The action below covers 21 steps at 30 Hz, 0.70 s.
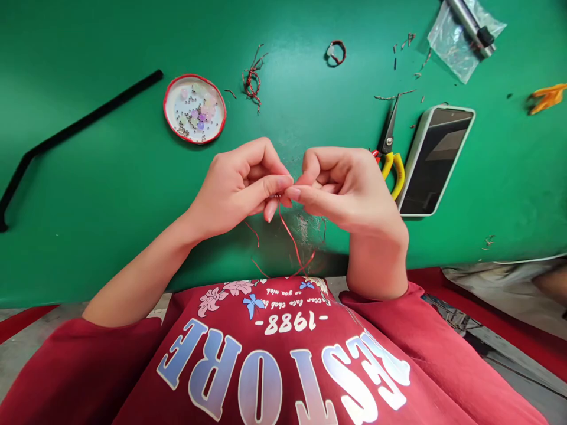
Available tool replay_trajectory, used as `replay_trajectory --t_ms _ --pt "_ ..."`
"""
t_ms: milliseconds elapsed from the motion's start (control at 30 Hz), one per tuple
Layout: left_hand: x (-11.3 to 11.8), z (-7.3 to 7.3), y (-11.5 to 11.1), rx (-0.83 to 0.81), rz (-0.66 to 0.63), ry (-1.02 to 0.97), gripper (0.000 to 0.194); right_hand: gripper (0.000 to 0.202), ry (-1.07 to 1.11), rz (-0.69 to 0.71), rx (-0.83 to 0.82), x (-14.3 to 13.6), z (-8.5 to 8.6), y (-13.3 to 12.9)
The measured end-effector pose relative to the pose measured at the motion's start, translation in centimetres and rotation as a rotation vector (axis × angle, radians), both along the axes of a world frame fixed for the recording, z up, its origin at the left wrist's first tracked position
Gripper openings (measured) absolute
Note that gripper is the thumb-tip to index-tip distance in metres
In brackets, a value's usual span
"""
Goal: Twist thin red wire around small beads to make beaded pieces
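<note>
My left hand (239, 192) is closed, thumb and index finger pinching a thin red cord (291, 236). Small shiny beads show just under that thumb, partly hidden by the fingers. Tip to tip with it, my right hand (349, 186) is pinched closed at the same spot; what lies between its fingertips is mostly covered, apparently the cord. Loose cord ends hang below both hands toward the shirt. Beyond my left hand sits a red-rimmed white dish (167, 112) holding tiny metal beads and pink and purple beads. Scissors (390, 141) with yellow handles lie beside my right hand.
On the green table (110, 47) are a phone (436, 162), a tangled bundle of cord (252, 82), a corded bracelet (337, 53) and scattered cord scraps. A plastic bag (458, 62) with a metal tool lies far right, near an orange object (548, 98). A bent black bar (88, 121) crosses the left.
</note>
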State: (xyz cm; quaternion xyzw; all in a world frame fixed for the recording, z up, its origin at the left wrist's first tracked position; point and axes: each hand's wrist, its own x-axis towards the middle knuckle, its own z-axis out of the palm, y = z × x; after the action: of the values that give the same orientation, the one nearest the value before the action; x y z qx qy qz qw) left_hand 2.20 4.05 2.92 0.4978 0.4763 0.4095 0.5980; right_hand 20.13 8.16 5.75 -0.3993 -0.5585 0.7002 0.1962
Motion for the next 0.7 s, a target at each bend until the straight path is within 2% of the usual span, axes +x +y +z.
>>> replay_trajectory --t_ms 133,267,367,433,533,600,700 --pt "0.4 -0.4 -0.4 0.128 0.113 0.152 0.023 0.043 -0.2 -0.109 0.303 -0.6 -0.5 -1.0" --pt "0.5 -0.6 -0.5 0.226 0.155 0.327 0.018 0.034 -0.338 -0.171 0.59 -1.4 -1.6 -2.3" --pt "0.5 -0.5 -0.4 0.23 0.171 0.353 0.019 0.031 -0.402 -0.196 0.705 -1.8 -1.9 -2.7" --pt "0.4 -0.2 -0.4 0.198 0.169 0.305 0.021 0.034 -0.373 -0.195 0.676 -1.7 -1.8 -2.4" --pt "0.3 0.1 -0.3 0.143 0.136 0.186 0.025 0.039 -0.253 -0.131 0.491 -1.1 -1.0 -1.4" --pt "0.3 0.2 -0.3 0.118 0.105 0.115 0.027 0.038 -0.183 -0.073 0.376 -0.7 -0.4 -0.8" --pt "0.2 0.0 -0.2 0.083 0.071 0.066 0.029 0.031 -0.108 -0.044 0.293 -0.3 0.3 -0.4"
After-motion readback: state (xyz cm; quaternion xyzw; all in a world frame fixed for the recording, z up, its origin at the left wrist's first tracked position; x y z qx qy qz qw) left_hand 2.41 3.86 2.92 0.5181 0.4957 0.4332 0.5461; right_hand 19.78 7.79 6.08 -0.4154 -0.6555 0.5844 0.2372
